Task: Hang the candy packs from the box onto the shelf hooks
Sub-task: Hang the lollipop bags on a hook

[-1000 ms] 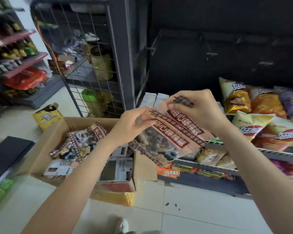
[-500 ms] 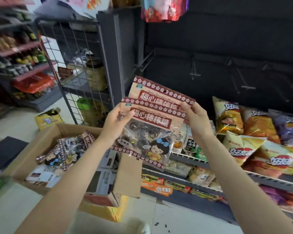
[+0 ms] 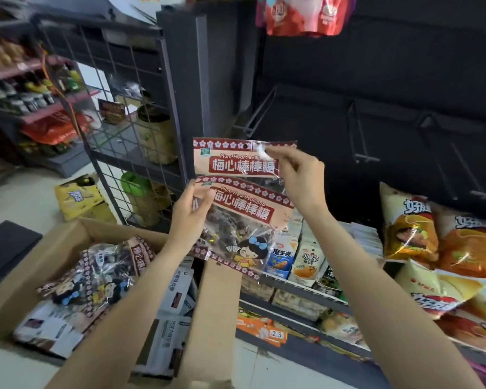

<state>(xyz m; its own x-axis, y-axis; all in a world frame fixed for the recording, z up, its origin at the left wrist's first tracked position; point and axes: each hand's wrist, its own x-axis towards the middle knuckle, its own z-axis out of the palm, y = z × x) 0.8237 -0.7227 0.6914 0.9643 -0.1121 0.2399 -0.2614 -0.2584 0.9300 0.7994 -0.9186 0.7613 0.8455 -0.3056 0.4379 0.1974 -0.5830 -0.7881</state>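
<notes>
While both hands were up in front of the dark shelf backing, each held one candy pack. Right hand (image 3: 298,178) pinched the top right corner of the upper pack (image 3: 233,161), fingers curled on the header strip close to its hang hole. Left hand (image 3: 190,217) gripped the upper left edge of the lower pack (image 3: 242,226), thumb across the front, fingers behind. Upper pack overlapped the lower one from behind; its header stood above the lower header, both fronts facing the camera. Lower pack tilted slightly, right side lower.

Neither pack was on a hook. Empty hooks (image 3: 359,141) stuck out from the dark panel to the right of the packs, apart from them. Red bags (image 3: 303,15) hung higher up at the top edge.

Cardboard box (image 3: 54,248) sat on the floor at lower left, open, with more candy packs (image 3: 96,273) on top of grey-white cartons (image 3: 174,299) inside. One box flap (image 3: 216,318) stuck up just below the held packs.

Right side: chip bags (image 3: 410,228) stacked on the shelf, small snack pouches (image 3: 306,259) standing beside them, just behind the lower pack's bottom corner. Wire rack (image 3: 118,113) stood at left behind the box, with a yellow carton (image 3: 79,197) on the floor next to it.
</notes>
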